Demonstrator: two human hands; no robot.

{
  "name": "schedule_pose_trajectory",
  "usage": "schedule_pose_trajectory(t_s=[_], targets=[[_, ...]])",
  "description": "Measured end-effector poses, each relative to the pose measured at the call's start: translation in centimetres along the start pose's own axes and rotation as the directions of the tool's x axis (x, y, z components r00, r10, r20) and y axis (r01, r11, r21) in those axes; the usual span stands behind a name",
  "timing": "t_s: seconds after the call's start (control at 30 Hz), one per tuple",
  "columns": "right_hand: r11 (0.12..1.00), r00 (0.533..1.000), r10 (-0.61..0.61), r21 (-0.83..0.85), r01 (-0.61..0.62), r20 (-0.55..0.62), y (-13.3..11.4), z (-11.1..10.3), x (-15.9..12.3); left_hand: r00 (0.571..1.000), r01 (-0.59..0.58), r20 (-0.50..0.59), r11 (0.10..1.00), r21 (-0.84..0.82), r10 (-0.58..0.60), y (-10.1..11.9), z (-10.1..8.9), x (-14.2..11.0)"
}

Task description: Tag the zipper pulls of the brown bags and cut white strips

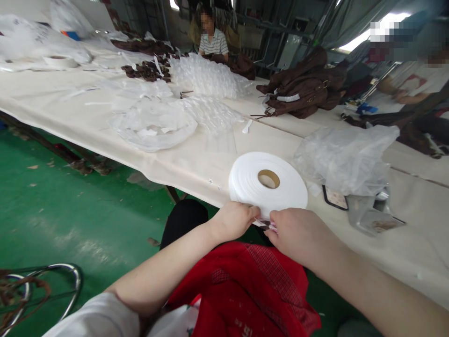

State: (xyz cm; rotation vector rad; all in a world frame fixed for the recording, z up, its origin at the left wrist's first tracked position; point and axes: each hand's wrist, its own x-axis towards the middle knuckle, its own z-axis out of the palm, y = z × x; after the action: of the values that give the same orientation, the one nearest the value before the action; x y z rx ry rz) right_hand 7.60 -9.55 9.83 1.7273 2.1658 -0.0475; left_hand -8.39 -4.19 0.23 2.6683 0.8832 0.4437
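A large white roll of flat tape (245, 182) with a brown cardboard core lies at the table's near edge. Just in front of it, my left hand (233, 220) is closed, its thumb and fingers pinched at the roll's near rim. My right hand (301, 231) is closed too, close beside the left. Between my fingertips shows a small white and dark piece (261, 223), with a bit of pink at the right fingers. My fingers hide most of it, so its kind cannot be told.
The cream-covered table (175, 164) carries crumpled clear plastic bags (154, 126), bubble wrap (210, 77), brown leather-like bags (301, 91) and a phone (335, 197). A person (213, 42) sits across the table; another (417, 79) is at right. A metal-framed stool (75, 285) stands lower left.
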Motion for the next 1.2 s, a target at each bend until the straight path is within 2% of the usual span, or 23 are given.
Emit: schedule_pose_trajectory(t_s=[0.13, 0.37, 0.6, 0.77, 0.87, 1.03, 1.1, 1.2], targets=[[0.999, 1.0, 0.027, -0.02, -0.027, -0.005, -0.6, 0.8, 0.0, 1.0, -0.001, -0.015, 0.996, -0.09, 0.0, -0.2, 0.2, -0.1], [0.997, 0.998, 0.041, -0.067, -0.043, -0.043, -0.8, 0.6, -0.8, 1.0, 0.009, -0.022, 0.979, -0.202, -0.014, -0.5, 0.3, -0.3], [0.997, 0.999, 0.05, -0.06, -0.05, -0.006, -0.8, 1.4, 0.2, 1.0, -0.009, -0.029, 0.982, -0.191, 0.004, -0.1, 0.2, -0.1], [0.998, 0.998, 0.04, -0.047, -0.038, 0.051, -1.2, 1.6, 0.5, 1.0, -0.021, -0.023, 0.969, -0.247, 0.016, 0.2, 0.1, -0.2], [0.998, 0.998, 0.03, -0.058, -0.026, 0.062, -1.6, 1.4, 0.9, 0.999, -0.042, -0.017, 0.964, -0.263, 0.039, 0.4, 0.1, -0.2], [0.998, 0.992, 0.004, -0.055, 0.003, 0.128, -2.3, 0.6, 1.8, 0.999, -0.035, -0.004, 0.981, -0.192, 0.035, 0.5, -0.1, -0.1], [0.999, 0.99, 0.001, -0.051, 0.007, 0.144, -2.2, 0.7, 1.6, 0.999, -0.032, -0.001, 0.98, -0.197, 0.033, 0.5, -0.2, -0.2], [0.999, 0.994, 0.042, -0.026, -0.039, 0.098, -1.6, 1.9, 0.3, 1.0, -0.013, -0.007, 0.977, -0.212, 0.012, 0.5, -0.3, -0.6]])
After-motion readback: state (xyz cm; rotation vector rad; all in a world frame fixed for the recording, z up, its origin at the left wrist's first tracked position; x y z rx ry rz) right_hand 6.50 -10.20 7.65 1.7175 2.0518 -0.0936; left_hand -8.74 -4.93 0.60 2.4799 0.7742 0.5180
